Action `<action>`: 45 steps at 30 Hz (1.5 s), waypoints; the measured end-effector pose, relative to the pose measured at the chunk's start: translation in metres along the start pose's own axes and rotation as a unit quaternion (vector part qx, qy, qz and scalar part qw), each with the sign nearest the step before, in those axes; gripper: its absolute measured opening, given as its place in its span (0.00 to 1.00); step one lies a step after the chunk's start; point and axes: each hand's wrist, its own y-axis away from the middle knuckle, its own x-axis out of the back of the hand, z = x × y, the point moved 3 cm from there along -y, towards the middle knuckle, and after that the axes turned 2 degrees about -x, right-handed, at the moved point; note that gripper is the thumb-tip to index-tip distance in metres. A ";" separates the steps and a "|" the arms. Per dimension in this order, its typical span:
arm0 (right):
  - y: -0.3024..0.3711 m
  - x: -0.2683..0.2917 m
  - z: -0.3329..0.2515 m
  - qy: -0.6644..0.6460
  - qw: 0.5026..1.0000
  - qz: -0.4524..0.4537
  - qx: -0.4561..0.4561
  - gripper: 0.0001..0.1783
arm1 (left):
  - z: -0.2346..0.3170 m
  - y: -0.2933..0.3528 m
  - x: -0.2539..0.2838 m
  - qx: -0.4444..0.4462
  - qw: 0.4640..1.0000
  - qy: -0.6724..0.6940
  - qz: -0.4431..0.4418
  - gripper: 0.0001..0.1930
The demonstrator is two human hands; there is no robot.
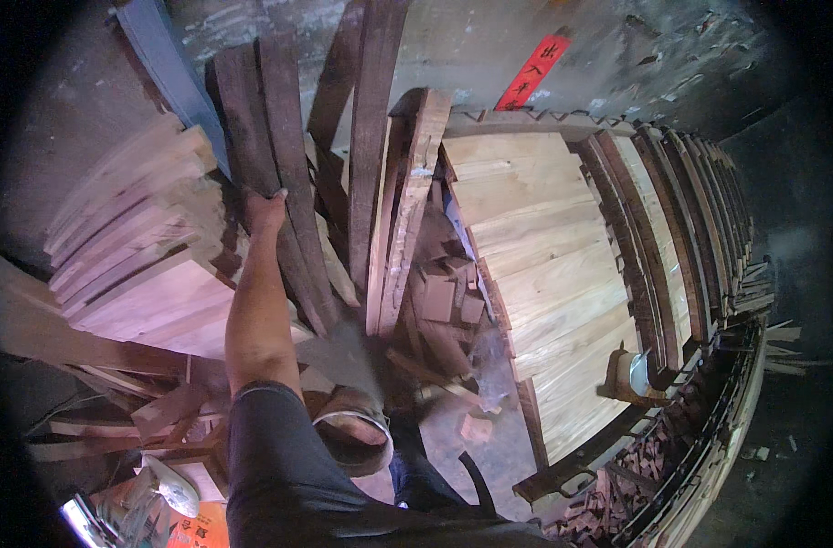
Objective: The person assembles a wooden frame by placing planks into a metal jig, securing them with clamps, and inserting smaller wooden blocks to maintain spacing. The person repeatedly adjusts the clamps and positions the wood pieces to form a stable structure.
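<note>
My left hand [266,211] reaches up from the lower edge and grips a long dark wooden board [293,173] that leans against the wall. Its thumb shows at the board's edge, while most of the fingers are hidden. Another dark board [238,114] stands close against it on the left. Just to the right lean a taller dark plank [372,137] and a paler, rough-edged timber [421,173]. Left of my forearm lies a stack of pale cut boards [151,228]. My right hand is out of the picture.
A bucket [363,464] stands beside my legs. Wood offcuts [439,297] litter the floor. Right, pale planks [553,256] lie in a panel beside dark slats [681,201], with a cup-like container [631,376] on top. A trough of wood scraps [617,484] lies nearer.
</note>
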 end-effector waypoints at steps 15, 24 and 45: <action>0.057 0.092 -0.327 -0.307 0.896 0.003 0.321 0.33 | -0.018 0.231 0.005 -0.243 0.951 0.073 0.179 0.45; 0.118 0.141 -0.409 -0.426 0.711 0.053 0.556 0.52 | -0.001 0.501 -0.041 -0.164 0.973 0.118 -0.110 0.36; 0.141 0.106 -0.009 -0.362 0.772 0.149 0.501 0.21 | -0.006 0.734 -0.016 0.309 0.857 0.217 -0.351 0.31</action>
